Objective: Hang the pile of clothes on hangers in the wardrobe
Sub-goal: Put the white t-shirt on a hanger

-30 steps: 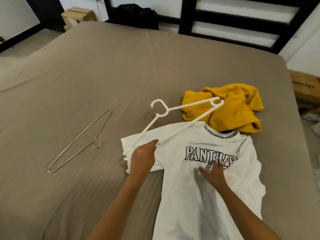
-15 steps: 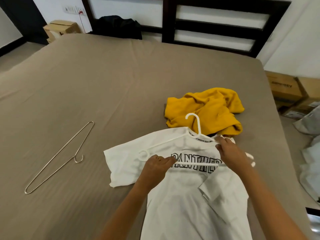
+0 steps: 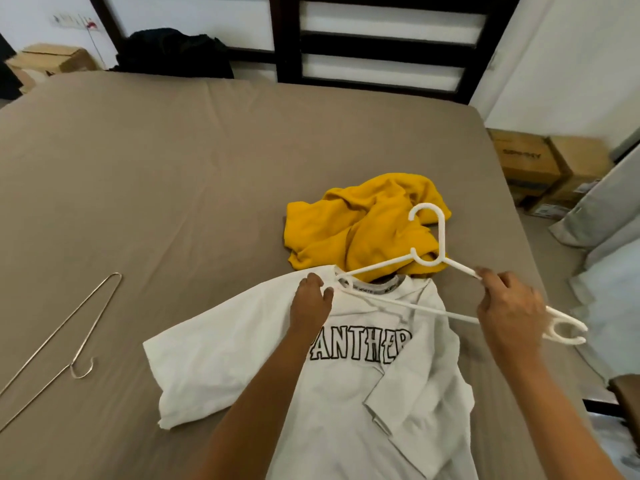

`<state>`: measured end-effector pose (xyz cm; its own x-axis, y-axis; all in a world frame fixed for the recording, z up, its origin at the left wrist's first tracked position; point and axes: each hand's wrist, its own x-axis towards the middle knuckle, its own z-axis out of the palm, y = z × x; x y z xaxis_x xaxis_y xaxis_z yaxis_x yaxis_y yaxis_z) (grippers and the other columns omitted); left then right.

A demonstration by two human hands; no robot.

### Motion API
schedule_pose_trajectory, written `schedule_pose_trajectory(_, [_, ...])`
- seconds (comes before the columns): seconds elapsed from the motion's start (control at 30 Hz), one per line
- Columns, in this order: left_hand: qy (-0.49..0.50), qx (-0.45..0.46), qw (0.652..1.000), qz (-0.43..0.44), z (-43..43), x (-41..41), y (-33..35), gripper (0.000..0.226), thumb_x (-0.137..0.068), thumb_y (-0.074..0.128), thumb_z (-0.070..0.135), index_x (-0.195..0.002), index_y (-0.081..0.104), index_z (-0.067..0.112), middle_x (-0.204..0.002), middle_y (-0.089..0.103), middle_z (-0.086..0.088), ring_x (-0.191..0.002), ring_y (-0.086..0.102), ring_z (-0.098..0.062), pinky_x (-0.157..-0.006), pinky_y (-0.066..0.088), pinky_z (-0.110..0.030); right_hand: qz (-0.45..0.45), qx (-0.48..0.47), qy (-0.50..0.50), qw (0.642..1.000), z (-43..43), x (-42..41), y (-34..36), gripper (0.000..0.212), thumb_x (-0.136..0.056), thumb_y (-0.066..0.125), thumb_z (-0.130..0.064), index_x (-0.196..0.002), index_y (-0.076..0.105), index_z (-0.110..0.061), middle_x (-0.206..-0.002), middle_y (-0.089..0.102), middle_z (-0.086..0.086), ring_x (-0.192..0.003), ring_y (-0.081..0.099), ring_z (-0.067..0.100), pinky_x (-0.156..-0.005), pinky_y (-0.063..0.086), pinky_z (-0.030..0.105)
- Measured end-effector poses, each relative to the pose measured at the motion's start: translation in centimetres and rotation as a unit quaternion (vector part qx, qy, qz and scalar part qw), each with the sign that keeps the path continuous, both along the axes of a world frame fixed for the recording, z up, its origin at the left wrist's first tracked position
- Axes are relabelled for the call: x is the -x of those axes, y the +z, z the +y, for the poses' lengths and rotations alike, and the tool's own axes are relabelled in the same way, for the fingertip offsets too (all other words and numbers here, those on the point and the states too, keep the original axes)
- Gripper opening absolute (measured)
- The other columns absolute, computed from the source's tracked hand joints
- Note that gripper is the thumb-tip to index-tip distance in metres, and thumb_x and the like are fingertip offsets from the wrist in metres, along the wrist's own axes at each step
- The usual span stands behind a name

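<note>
A white T-shirt [image 3: 349, 382] printed PANTHER lies flat on the bed, its right sleeve folded inward. Above its collar a white plastic hanger [image 3: 429, 258] is held slanted, its left tip at the neck opening and its hook over the crumpled yellow garment [image 3: 363, 223]. My right hand [image 3: 509, 306] grips the hanger's right arm. At the left side of the collar my left hand [image 3: 310, 301] pinches the shirt's shoulder fabric, close to the hanger's tip.
A bare wire hanger [image 3: 59, 344] lies on the brown bed sheet [image 3: 173, 174] to the left. A dark garment [image 3: 173, 51] sits at the headboard. Cardboard boxes [image 3: 540, 164] and grey bags stand on the floor right of the bed.
The hanger has swung to the right, its hook now over the yellow garment. My right hand slid out along its right arm, and my left hand moved up to the collar's left side.
</note>
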<state>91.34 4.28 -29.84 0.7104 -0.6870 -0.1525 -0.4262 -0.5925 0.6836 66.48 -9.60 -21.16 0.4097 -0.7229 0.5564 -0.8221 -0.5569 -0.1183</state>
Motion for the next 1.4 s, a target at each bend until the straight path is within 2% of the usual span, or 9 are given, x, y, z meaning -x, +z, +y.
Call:
schedule_pose_trajectory(0.27, [0.062, -0.061, 0.996, 0.01, -6.1, 0.2, -1.5, 0.055, -0.091, 0.059, 0.034, -0.128, 0.037, -0.001, -0.124, 0.05, -0.019, -0.112, 0.054, -0.034, -0.085, 0.046, -0.039, -0.013, 0.03, -0.002, 0.999, -2.2, 0.8, -0.4, 0.037, -0.077, 0.043, 0.011, -0.1, 0.069, -0.002, -0.068, 0.051, 0.015, -0.05, 0.043, 0.031, -0.057, 0.022, 0.031])
schedule_pose_trajectory(0.43, [0.107, -0.048, 0.992, 0.045, -6.6, -1.0, -1.9, 0.04, -0.093, 0.057, 0.016, -0.124, 0.037, 0.0, -0.117, 0.055, -0.021, -0.109, 0.055, -0.037, -0.085, 0.045, -0.041, 0.015, 0.033, 0.03, 0.999, -2.7, 1.8, -1.6, 0.04, -0.073, 0.04, 0.008, -0.095, 0.071, -0.004, -0.067, 0.053, 0.013, -0.048, 0.046, 0.032, -0.057, 0.024, 0.03])
schedule_pose_trajectory(0.53, [0.072, -0.004, 0.996, 0.049, -6.0, -1.6, -1.6, 0.036, -0.088, 0.063, 0.015, -0.114, 0.046, -0.005, -0.108, 0.057, -0.024, -0.101, 0.056, -0.038, -0.074, 0.041, -0.037, 0.007, 0.017, 0.028, 0.999, -2.8, 1.5, -2.2, 0.039, -0.071, 0.043, 0.01, -0.094, 0.071, -0.004, -0.065, 0.053, 0.012, -0.046, 0.046, 0.032, -0.056, 0.027, 0.031])
schedule_pose_trajectory(0.63, [0.025, 0.026, 0.998, 0.053, -4.7, -2.5, -0.9, 0.026, -0.081, 0.07, 0.014, -0.096, 0.058, -0.003, -0.083, 0.06, -0.019, -0.081, 0.057, -0.031, -0.063, 0.033, -0.027, -0.011, -0.008, 0.028, 1.0, -3.1, 0.4, -2.7, 0.039, -0.074, 0.039, 0.006, -0.093, 0.071, -0.005, -0.064, 0.052, 0.012, -0.046, 0.045, 0.032, -0.055, 0.031, 0.031])
schedule_pose_trajectory(0.73, [-0.044, -0.012, 0.998, 0.043, -2.9, -3.8, 0.0, 0.015, -0.079, 0.071, 0.015, -0.084, 0.06, 0.006, -0.073, 0.057, -0.011, -0.074, 0.054, -0.024, -0.062, 0.032, -0.024, -0.022, -0.015, 0.027, 0.999, -3.7, -0.3, -2.3, 0.041, -0.077, 0.035, 0.001, -0.092, 0.071, -0.006, -0.064, 0.052, 0.011, -0.047, 0.046, 0.033, -0.054, 0.035, 0.033])
schedule_pose_trajectory(0.97, [-0.134, -0.098, 0.984, 0.062, -1.0, -5.8, 2.4, 0.023, -0.074, 0.076, 0.014, -0.087, 0.058, 0.012, -0.068, 0.051, 0.004, -0.066, 0.05, -0.014, -0.052, 0.036, -0.014, -0.016, -0.001, 0.017, 1.0, -3.0, 0.2, -0.3, 0.037, -0.071, 0.048, 0.011, -0.095, 0.07, -0.006, -0.067, 0.054, 0.011, -0.05, 0.048, 0.033, -0.057, 0.026, 0.03])
schedule_pose_trajectory(1.23, [-0.086, -0.064, 0.992, 0.061, -0.3, -4.9, 1.7, 0.012, -0.085, 0.065, 0.018, -0.084, 0.057, 0.009, -0.07, 0.056, -0.003, -0.072, 0.054, -0.019, -0.064, 0.035, -0.025, -0.033, -0.03, 0.046, 0.998, -1.3, 1.6, 0.6, 0.041, -0.076, 0.035, -0.002, -0.096, 0.071, -0.004, -0.07, 0.054, 0.01, -0.054, 0.052, 0.033, -0.058, 0.031, 0.032])
schedule_pose_trajectory(1.3, [-0.026, -0.031, 0.993, 0.114, -0.3, -4.3, 1.2, 0.012, -0.09, 0.057, 0.02, -0.087, 0.055, 0.009, -0.086, 0.064, -0.017, -0.085, 0.061, -0.032, -0.071, 0.048, -0.033, -0.054, -0.051, 0.051, 0.996, -0.7, 2.5, 0.9, 0.044, -0.076, 0.032, -0.007, -0.097, 0.07, -0.003, -0.07, 0.055, 0.009, -0.056, 0.052, 0.034, -0.06, 0.029, 0.033])
schedule_pose_trajectory(1.4, [0.047, -0.003, 0.975, 0.215, -0.2, -3.4, 0.8, 0.019, -0.094, 0.054, 0.028, -0.095, 0.056, 0.01, -0.1, 0.063, -0.021, -0.092, 0.063, -0.036, -0.08, 0.055, -0.047, -0.093, -0.074, 0.028, 0.993, -0.1, 3.2, 1.1, 0.043, -0.077, 0.033, -0.007, -0.099, 0.069, -0.001, -0.073, 0.057, 0.012, -0.06, 0.052, 0.035, -0.063, 0.033, 0.035])
